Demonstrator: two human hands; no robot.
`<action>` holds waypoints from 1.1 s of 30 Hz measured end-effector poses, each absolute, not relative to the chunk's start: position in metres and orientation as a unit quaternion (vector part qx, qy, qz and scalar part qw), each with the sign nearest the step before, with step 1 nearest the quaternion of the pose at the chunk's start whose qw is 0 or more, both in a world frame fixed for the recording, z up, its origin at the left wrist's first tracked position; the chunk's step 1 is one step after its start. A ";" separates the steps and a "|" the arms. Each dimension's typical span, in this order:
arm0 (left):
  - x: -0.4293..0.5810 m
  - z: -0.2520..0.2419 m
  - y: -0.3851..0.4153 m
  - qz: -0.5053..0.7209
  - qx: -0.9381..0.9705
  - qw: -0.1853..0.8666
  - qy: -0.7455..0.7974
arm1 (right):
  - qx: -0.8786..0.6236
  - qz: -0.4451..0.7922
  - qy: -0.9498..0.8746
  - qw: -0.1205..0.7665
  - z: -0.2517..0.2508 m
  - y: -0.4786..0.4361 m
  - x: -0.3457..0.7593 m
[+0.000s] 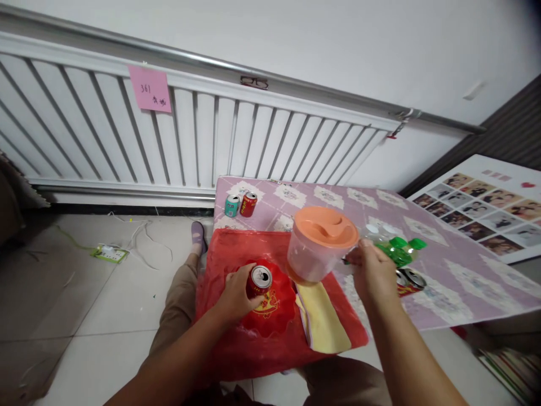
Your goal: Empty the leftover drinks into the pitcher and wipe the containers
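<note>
My left hand [237, 293] is wrapped round a red drink can [261, 278] with an opened top. It holds the can over a red scalloped plate [276, 324] with a yellow printed design. My right hand [374, 273] grips the handle side of a clear plastic pitcher [315, 259] with an orange lid [325, 226]. A little amber liquid shows at the pitcher's bottom. Beneath it a folded yellow cloth [323, 318] lies on the red plastic sheet [236, 242]. The handle itself is mostly hidden by my fingers.
A teal can [232, 206] and another red can [248, 204] stand at the back left of the patterned tablecloth [338, 194]. Green-capped bottles [399, 251] and more cans [409, 281] are right of my right hand. A white radiator [253, 132] runs behind; a power strip [110, 254] lies on the floor.
</note>
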State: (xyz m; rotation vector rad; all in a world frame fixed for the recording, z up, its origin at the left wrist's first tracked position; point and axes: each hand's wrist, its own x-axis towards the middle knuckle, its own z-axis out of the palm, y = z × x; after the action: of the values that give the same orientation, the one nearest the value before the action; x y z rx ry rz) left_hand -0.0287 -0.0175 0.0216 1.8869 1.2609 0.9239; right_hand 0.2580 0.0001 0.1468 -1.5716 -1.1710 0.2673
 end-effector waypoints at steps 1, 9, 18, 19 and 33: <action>-0.028 0.022 -0.018 0.355 0.724 0.338 0.485 | -0.659 0.110 -0.463 0.582 0.140 0.008 0.255; -0.025 0.013 -0.016 0.365 0.721 0.328 0.488 | -0.634 0.141 -0.357 0.672 0.085 0.055 0.244; -0.025 0.007 -0.014 0.375 0.712 0.339 0.487 | -0.652 0.196 -0.375 0.629 0.056 0.053 0.253; -0.025 0.007 -0.014 0.373 0.710 0.342 0.490 | -0.653 0.203 -0.386 0.619 0.055 0.049 0.257; -0.025 0.013 -0.015 0.364 0.692 0.386 0.490 | -0.785 0.076 -0.596 0.152 0.000 -0.089 0.267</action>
State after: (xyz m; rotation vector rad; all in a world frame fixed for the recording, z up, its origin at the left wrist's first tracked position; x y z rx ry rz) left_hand -0.0249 -0.0148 0.0133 1.7623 1.2480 0.9270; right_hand 0.2667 -0.0892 0.0002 -2.2521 -1.7114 0.2175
